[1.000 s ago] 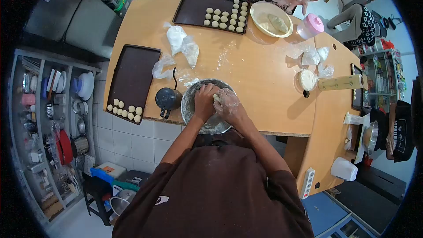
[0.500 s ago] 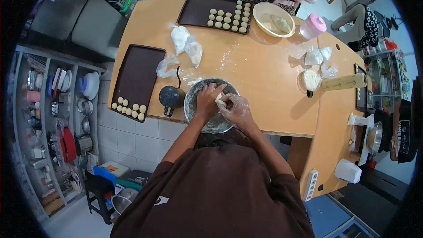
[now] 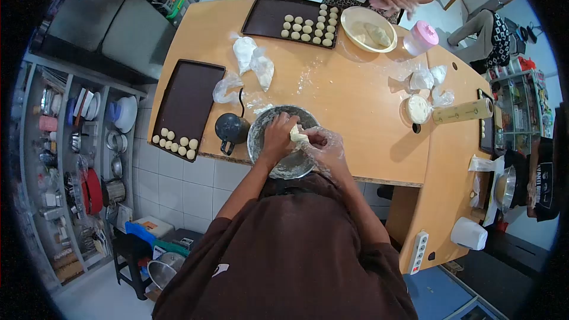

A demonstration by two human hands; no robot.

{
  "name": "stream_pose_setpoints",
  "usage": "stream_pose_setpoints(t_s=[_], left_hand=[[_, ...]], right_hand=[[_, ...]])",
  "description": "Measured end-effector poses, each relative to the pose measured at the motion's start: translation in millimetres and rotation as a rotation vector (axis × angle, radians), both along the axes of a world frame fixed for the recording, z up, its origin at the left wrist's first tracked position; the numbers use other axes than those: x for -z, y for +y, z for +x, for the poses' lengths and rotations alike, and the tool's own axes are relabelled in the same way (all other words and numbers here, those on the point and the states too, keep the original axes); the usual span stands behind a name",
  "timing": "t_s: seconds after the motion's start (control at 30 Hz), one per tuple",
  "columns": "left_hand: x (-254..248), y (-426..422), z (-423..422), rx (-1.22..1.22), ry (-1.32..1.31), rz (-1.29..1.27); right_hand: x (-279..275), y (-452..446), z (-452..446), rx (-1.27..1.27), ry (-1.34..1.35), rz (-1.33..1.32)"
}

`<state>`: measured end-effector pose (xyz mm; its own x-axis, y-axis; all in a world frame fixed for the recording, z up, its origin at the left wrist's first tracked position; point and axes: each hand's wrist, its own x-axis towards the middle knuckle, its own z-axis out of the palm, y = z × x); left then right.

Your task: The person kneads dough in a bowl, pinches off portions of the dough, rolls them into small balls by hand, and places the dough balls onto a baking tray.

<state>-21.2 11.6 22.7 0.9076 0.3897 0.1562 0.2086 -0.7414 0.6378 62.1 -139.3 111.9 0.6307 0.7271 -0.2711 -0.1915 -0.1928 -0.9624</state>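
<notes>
While the left hand presses in the metal bowl, fingers bent, the right hand pinches pale dough; one black mixer beside.

Person across the worktop: upper body cut off by the top edge. Fingers of the left-side hand: tips partly hidden at the dough. Metal bowl: inside largely covered by both hands. Far-right tray: mostly obscured, contents too small to tell. Apron lettering, far right: illegible.
</notes>
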Motion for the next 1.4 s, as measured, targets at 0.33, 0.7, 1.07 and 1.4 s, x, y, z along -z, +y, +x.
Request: stream_pose_setpoints(t_s=[0.33, 0.7, 1.07, 1.4], left_hand=[[-7, 2, -2, -0.038, 0.035, -0.036], [-12, 10, -15, 0.018, 0.049, -0.177], [8, -17, -26, -0.108, 0.169, 0.237], [-39, -39, -37, -0.167, -0.018, 0.115]], right_hand=[[-25, -18, 17, 0.208, 0.217, 0.307], [-6, -27, 7, 0.138, 0.137, 0.321], [-9, -47, -7, 0.262, -0.416, -0.044], [7, -43, -17, 0.289, -0.074, -0.019]])
